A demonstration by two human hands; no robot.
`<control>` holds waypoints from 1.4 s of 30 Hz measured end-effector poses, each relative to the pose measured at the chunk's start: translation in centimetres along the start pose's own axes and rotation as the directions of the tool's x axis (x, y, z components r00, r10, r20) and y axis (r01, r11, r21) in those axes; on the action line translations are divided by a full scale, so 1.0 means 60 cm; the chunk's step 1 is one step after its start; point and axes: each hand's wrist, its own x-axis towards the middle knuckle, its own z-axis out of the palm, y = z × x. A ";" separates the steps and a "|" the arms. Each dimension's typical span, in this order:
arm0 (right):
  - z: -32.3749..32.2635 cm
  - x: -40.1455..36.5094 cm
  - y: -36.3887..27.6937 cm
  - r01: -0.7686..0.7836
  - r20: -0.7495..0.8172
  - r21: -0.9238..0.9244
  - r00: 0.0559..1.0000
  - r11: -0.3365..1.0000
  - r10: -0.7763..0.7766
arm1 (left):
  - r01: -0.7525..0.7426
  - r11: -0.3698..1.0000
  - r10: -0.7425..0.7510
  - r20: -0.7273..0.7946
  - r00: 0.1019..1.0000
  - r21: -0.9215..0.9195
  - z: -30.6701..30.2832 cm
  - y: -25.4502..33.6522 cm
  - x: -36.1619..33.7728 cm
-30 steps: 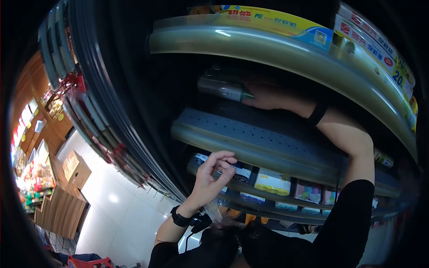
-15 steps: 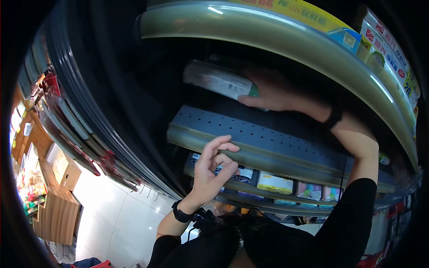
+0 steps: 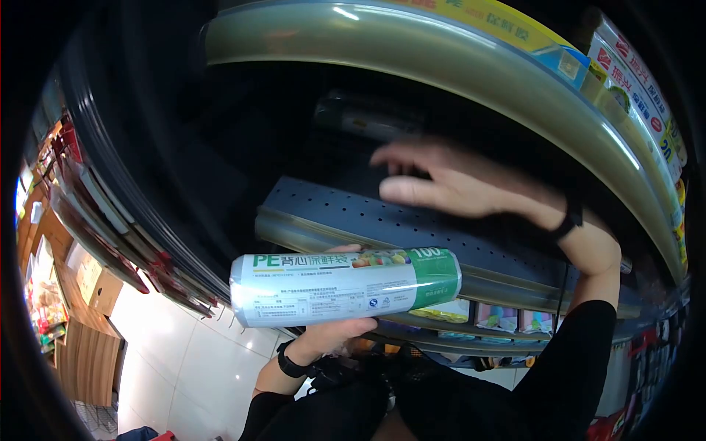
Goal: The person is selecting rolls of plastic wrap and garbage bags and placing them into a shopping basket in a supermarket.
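Observation:
My left hand (image 3: pixel 340 334) holds a roll of PE plastic food bags (image 3: pixel 323 294) from below, with the thumb along its lower side and fingers behind it. White with a green end and printed labels, the roll lies nearly level in front of the shelf edge. My right hand (image 3: pixel 434 180) is inside the dark shelf space, fingers apart and somewhat blurred, with nothing in it. Behind it, deeper on the shelf, lies another wrapped roll (image 3: pixel 368 121), dim in the shadow and apart from the fingers.
The perforated shelf (image 3: pixel 331 206) has a pale front rail. A curved upper shelf rail (image 3: pixel 368 37) passes overhead, with yellow cling film boxes (image 3: pixel 507 26) above. Lower shelves carry packaged goods (image 3: pixel 496 316). At left are hanging goods (image 3: pixel 110 228) and tiled floor (image 3: pixel 191 375).
The bag roll has come out of the shelf from my right hand into my left. My right hand is now free, still inside the shelf space.

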 end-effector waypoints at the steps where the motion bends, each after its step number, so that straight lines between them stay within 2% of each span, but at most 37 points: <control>1: 0.010 0.021 0.039 -0.020 -0.089 -0.128 0.996 0.992 0.009 | 0.022 1.000 -0.022 0.025 0.999 -0.019 0.000 0.001 -0.005; 2: -0.002 0.041 0.058 0.001 -0.114 -0.414 0.992 0.910 -0.053 | 0.045 0.998 -0.043 0.050 0.998 -0.037 -0.001 0.003 -0.010; 3: 0.003 0.061 0.100 -0.044 -0.152 -0.502 0.988 0.864 -0.038 | 0.038 0.999 -0.037 0.045 0.998 -0.035 -0.008 0.001 -0.023; 4: 0.006 0.073 0.117 -0.107 -0.155 -0.460 0.987 0.881 0.040 | 0.100 0.995 -0.101 0.076 0.992 0.020 -0.020 -0.004 -0.040; 5: 0.006 0.084 0.127 -0.107 -0.179 -0.475 0.984 0.874 0.023 | 0.159 0.984 -0.167 0.103 0.981 0.077 -0.027 -0.005 -0.048; 7: 0.006 0.102 0.142 -0.099 -0.202 -0.493 0.979 0.865 -0.002 | 0.141 0.989 -0.145 0.111 0.983 0.043 -0.023 0.019 -0.046; 9: 0.012 0.118 0.155 -0.159 -0.173 -0.499 0.981 0.852 0.082 | 0.122 0.993 -0.122 0.119 0.985 0.010 -0.023 0.036 -0.050; 10: 0.020 0.122 0.162 -0.152 -0.172 -0.502 0.982 0.851 0.074 | 0.146 0.989 -0.143 0.116 0.983 -0.015 -0.026 0.040 -0.056; 12: 0.035 0.127 0.174 -0.194 -0.265 -0.546 0.963 0.815 0.051 | 0.165 0.985 -0.159 0.114 0.981 -0.043 -0.031 0.044 -0.063; 16: 0.054 0.068 0.163 -0.319 -0.282 -0.518 0.940 0.794 0.194 | 0.157 0.987 -0.150 0.201 0.968 -0.022 -0.024 0.054 -0.083; 18: 0.054 0.022 0.138 -0.374 -0.284 -0.437 0.920 0.818 0.269 | 0.179 0.983 -0.166 0.229 0.959 -0.038 -0.012 0.056 -0.106; 19: 0.050 -0.006 0.118 -0.395 -0.292 -0.429 0.912 0.812 0.290 | 0.254 0.967 -0.235 0.290 0.928 -0.029 -0.008 0.053 -0.121; 20: 0.043 -0.035 0.092 -0.353 -0.286 -0.452 0.927 0.819 0.242 | 0.326 0.945 -0.301 0.349 0.887 -0.014 -0.002 0.053 -0.132; 21: 0.037 -0.066 0.068 -0.310 -0.280 -0.474 0.940 0.824 0.193 | 0.337 0.942 -0.308 0.369 0.877 -0.014 0.011 0.056 -0.133; 22: 0.036 -0.098 0.047 -0.235 -0.337 -0.498 0.939 0.835 0.064 | 0.276 0.961 -0.262 0.366 0.893 0.015 0.027 0.061 -0.131; 23: 0.026 -0.129 0.008 -0.233 -0.345 -0.520 0.938 0.822 0.048 | 0.214 0.976 -0.215 0.364 0.906 0.043 0.040 0.063 -0.131; 24: 0.013 -0.159 -0.035 -0.232 -0.351 -0.542 0.936 0.808 0.032 | 0.224 0.974 -0.222 0.383 0.896 0.041 0.048 0.057 -0.132; 26: 0.007 -0.214 -0.093 -0.221 -0.432 -0.549 0.901 0.806 -0.047 | 0.282 0.959 -0.241 0.525 0.816 0.003 0.059 0.039 -0.134; 27: 0.003 -0.235 -0.116 -0.199 -0.417 -0.573 0.906 0.795 -0.074 | 0.293 0.956 -0.247 0.543 0.803 0.002 0.070 0.036 -0.132; 29: 0.009 -0.268 -0.139 -0.154 -0.405 -0.596 0.905 0.788 -0.129 | 0.242 0.969 -0.194 0.439 0.877 -0.056 0.094 0.025 -0.122; 30: 0.017 -0.282 -0.147 -0.164 -0.402 -0.570 0.910 0.805 -0.100 | 0.254 0.966 -0.200 0.457 0.866 -0.058 0.106 0.023 -0.113; 32: 0.034 -0.297 -0.153 -0.196 -0.406 -0.490 0.913 0.849 -0.024 | 0.186 0.967 -0.103 0.402 0.910 -0.173 0.120 0.020 -0.090; 33: 0.045 -0.297 -0.147 -0.219 -0.415 -0.484 0.910 0.847 -0.002 | 0.200 0.964 -0.110 0.420 0.901 -0.176 0.110 0.007 -0.085; 35: 0.075 -0.282 -0.121 -0.246 -0.517 -0.355 0.855 0.902 0.029 | 0.310 0.938 -0.200 0.491 0.848 -0.154 0.072 -0.031 -0.069; 37: 0.099 -0.284 -0.115 -0.342 -0.554 -0.261 0.819 0.903 0.150 | 0.350 0.927 -0.229 0.532 0.815 -0.137 0.058 -0.056 -0.054; 38: 0.110 -0.311 -0.114 -0.392 -0.587 -0.179 0.779 0.903 0.222 | 0.350 0.931 -0.239 0.548 0.801 -0.105 0.075 -0.062 -0.056; 39: 0.126 -0.351 -0.116 -0.420 -0.599 -0.170 0.763 0.892 0.245 | 0.396 0.905 -0.258 0.535 0.804 -0.158 0.113 -0.057 -0.064; 41: 0.162 -0.457 -0.124 -0.419 -0.676 0.037 0.658 0.907 0.331 | 0.426 0.893 -0.275 0.570 0.775 -0.148 0.193 -0.066 -0.098; 42: 0.177 -0.514 -0.132 -0.443 -0.686 0.046 0.637 0.895 0.350 | 0.441 0.887 -0.288 0.578 0.763 -0.139 0.238 -0.068 -0.118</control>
